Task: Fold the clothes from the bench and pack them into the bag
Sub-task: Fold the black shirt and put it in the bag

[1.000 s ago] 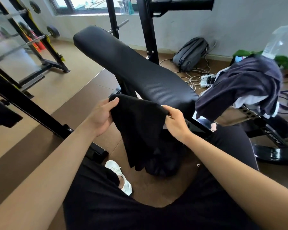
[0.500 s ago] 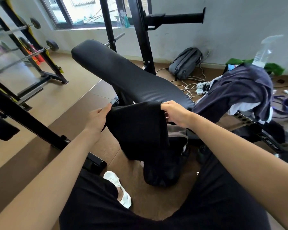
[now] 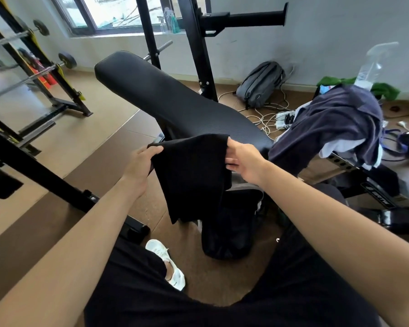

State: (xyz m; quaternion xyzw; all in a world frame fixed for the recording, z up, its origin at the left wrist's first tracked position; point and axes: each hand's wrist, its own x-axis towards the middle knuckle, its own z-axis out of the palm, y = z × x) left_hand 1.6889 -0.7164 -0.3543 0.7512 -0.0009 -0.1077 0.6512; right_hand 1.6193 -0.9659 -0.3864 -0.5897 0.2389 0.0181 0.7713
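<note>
1. A white shoe [image 3: 168, 263] rested on the brown floor between the person's dark-clad legs.
2. The left hand [image 3: 139, 166] pinched one top corner of a black garment [image 3: 194, 175] while the right hand [image 3: 246, 161] gripped the other, fingers curled over the cloth. The fabric hung in the air between them.
3. Under the hanging cloth, a black bag [image 3: 231, 227] stood on the floor, close to the bench [image 3: 175, 102].
4. The padded bench sloped upward behind the garment. A heap of navy and white clothes [image 3: 335, 123] lay draped over its frame at right.
5. A grey backpack [image 3: 260, 84] sat near the far wall among white cables.
</note>
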